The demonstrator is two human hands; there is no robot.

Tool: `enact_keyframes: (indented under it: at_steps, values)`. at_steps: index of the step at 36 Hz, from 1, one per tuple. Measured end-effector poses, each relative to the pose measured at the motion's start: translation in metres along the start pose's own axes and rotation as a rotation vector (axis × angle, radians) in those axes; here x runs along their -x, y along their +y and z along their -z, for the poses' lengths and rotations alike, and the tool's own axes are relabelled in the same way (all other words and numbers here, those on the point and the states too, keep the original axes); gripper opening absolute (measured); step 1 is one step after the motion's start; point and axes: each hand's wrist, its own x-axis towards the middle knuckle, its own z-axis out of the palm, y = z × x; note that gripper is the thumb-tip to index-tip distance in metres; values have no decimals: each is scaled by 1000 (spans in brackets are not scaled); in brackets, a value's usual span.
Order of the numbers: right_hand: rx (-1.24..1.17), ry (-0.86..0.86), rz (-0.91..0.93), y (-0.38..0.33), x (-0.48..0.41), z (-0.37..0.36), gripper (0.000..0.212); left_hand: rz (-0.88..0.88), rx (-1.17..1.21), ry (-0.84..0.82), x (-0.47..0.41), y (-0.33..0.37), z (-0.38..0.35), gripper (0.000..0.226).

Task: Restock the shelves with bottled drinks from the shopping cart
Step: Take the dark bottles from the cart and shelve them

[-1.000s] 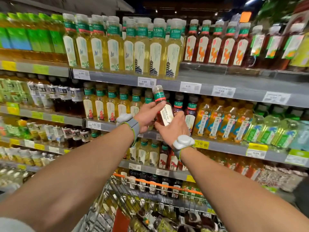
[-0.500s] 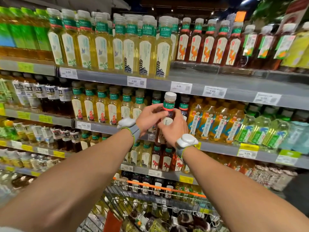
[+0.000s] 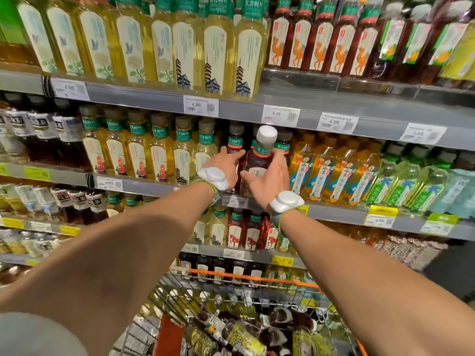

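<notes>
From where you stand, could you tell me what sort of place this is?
Most likely a supermarket drinks aisle: grey shelves packed with bottled teas, price tags along their edges, and a wire shopping cart of bottles below.

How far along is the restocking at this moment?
Done: the shelf rows look mostly full. In hand: the right hand grips a dark bottle, upright at that shelf's front among matching dark ones; the left hand reaches alongside, fingers straight. Whether it is set down is hidden. Left: the cart holds many more bottles.
</notes>
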Motion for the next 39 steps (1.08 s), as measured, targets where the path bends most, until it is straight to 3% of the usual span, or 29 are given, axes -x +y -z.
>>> enact_keyframes:
  at_steps: [11,29,39]
  values:
    - [59,20,92,15,-1,-17,79,-21,-88,2,3,-7,3,84]
    - [122,-9,126,22,0,-27,76,-4,-54,29,7,-6,0,76]
    - [381,-69,-21,14,-10,-25,83,12,-35,-42,7,-4,5,79]
